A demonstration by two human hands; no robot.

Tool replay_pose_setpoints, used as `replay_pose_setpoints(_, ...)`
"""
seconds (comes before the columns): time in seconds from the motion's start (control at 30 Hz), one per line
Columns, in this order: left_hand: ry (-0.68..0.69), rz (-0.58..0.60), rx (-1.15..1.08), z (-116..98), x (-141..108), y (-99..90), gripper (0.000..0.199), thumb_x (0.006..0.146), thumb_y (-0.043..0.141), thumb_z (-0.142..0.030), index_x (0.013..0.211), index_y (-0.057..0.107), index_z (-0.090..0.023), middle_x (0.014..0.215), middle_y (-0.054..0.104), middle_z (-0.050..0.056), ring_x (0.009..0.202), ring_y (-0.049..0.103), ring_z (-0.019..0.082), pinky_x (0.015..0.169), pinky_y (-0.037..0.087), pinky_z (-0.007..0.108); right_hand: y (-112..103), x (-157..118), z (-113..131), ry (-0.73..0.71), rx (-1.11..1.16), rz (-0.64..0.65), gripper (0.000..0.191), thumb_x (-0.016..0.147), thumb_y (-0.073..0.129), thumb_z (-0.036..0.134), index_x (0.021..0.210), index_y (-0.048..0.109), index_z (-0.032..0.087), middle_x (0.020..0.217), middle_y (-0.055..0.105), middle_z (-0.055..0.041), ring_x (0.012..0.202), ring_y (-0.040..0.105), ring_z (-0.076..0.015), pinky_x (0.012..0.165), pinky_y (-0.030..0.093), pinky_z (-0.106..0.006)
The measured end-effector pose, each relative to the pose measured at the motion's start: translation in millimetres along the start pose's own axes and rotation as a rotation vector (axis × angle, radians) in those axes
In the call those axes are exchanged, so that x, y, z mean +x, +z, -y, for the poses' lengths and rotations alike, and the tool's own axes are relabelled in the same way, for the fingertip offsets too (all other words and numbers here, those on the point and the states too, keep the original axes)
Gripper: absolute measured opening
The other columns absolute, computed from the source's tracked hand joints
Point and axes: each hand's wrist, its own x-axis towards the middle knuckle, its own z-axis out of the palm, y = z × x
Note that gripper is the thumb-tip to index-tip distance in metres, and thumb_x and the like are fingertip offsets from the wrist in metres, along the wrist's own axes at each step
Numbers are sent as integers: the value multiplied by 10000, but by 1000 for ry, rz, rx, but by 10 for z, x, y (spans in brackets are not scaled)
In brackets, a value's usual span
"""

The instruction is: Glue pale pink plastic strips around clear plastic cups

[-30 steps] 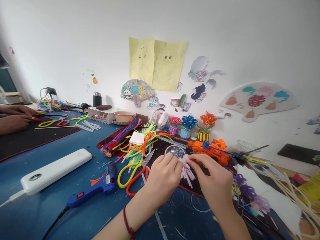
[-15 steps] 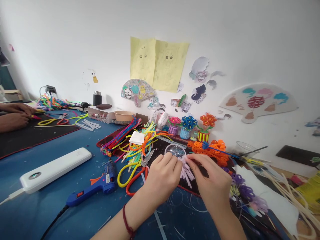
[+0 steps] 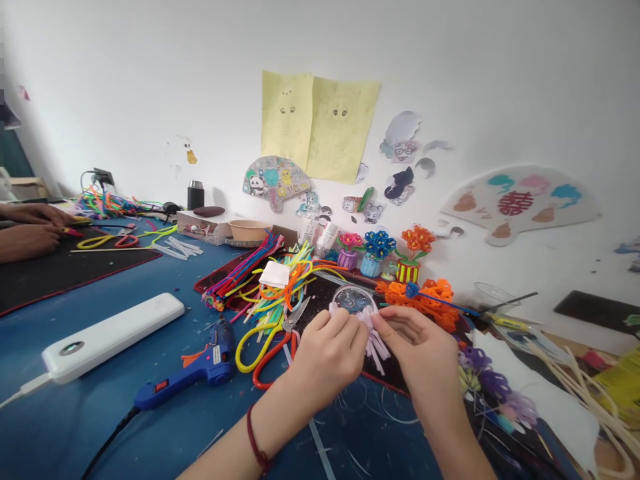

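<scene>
In the head view my left hand (image 3: pixel 333 347) is closed, its fingers curled around pale lilac pipe cleaner (image 3: pixel 367 317). My right hand (image 3: pixel 423 350) pinches the other end of it between thumb and forefinger. The knuckles hide most of the piece. Just beneath and between both hands lie short pale lilac pipe cleaner pieces (image 3: pixel 379 351) on a dark mat. Behind the fingers stands a round clear container (image 3: pixel 353 293). Scissors with yellow and red handles (image 3: pixel 267 347) lie beside my left hand, blades partly apart.
A blue glue gun (image 3: pixel 200 369) and a white power bank (image 3: pixel 113 338) lie left. Coloured pipe cleaners (image 3: pixel 285 287) are heaped behind the scissors. Potted pipe cleaner flowers (image 3: pixel 379 248) line the wall; orange (image 3: pixel 435 297) and purple flowers (image 3: pixel 495 383) lie right. A co-worker's hands (image 3: pixel 35 230) are far left.
My right hand's fingers have shifted slightly at the pale lilac pipe cleaner. The left hand stays closed, moved a little to the right. The rest of the table looks the same.
</scene>
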Motion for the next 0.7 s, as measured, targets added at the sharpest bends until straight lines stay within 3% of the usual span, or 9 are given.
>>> replay_pose_setpoints(0.17, 7, -41, -63, 12, 1, 1, 289, 968, 384, -73, 806, 613, -142, 643, 576, 15, 606, 457, 170, 561, 308, 320, 1, 24, -2, 94, 127, -6, 343, 535, 898, 382, 697, 697, 156, 700, 724, -48, 673, 673, -181, 653, 558, -292)
replay_pose_setpoints(0.33, -43, -41, -156, 26, 25, 20, 331, 962, 347, -60, 793, 617, -150, 678, 591, 34, 631, 462, 168, 585, 356, 302, -5, 47, -20, 145, 150, -24, 384, 526, 900, 414, 721, 704, 148, 669, 667, -21, 625, 589, -140, 579, 489, -245)
replay_pose_setpoints(0.4, -143, -20, -280, 39, 44, 12, 309, 949, 375, -66, 773, 611, -159, 700, 600, 41, 643, 457, 166, 600, 367, 294, -26, 80, -20, 126, 158, -65, 415, 538, 888, 449, 770, 713, 153, 713, 670, -25, 656, 587, -144, 593, 481, -245)
replay_pose_setpoints(0.53, -507, 104, -779, 92, 79, -34, 241, 910, 484, -121, 709, 606, -177, 656, 571, 18, 697, 473, 174, 639, 366, 287, -109, 146, 12, 54, 112, -82, 426, 594, 853, 499, 839, 727, 174, 856, 715, -57, 796, 631, -189, 706, 500, -282)
replay_pose_setpoints(0.6, -620, 167, -950, 131, 91, -55, 237, 894, 503, -167, 682, 607, -173, 637, 544, 7, 680, 485, 165, 629, 370, 274, -144, 147, 36, 57, 79, 23, 393, 628, 843, 493, 849, 739, 185, 911, 730, -66, 863, 642, -208, 764, 500, -294)
replay_pose_setpoints(0.7, -681, 228, -1079, 184, 109, -67, 282, 894, 487, -258, 656, 604, -163, 635, 532, 5, 640, 483, 150, 623, 385, 264, -164, 106, 65, 117, 59, 225, 326, 678, 829, 480, 820, 751, 197, 883, 728, -52, 846, 630, -195, 763, 488, -273)
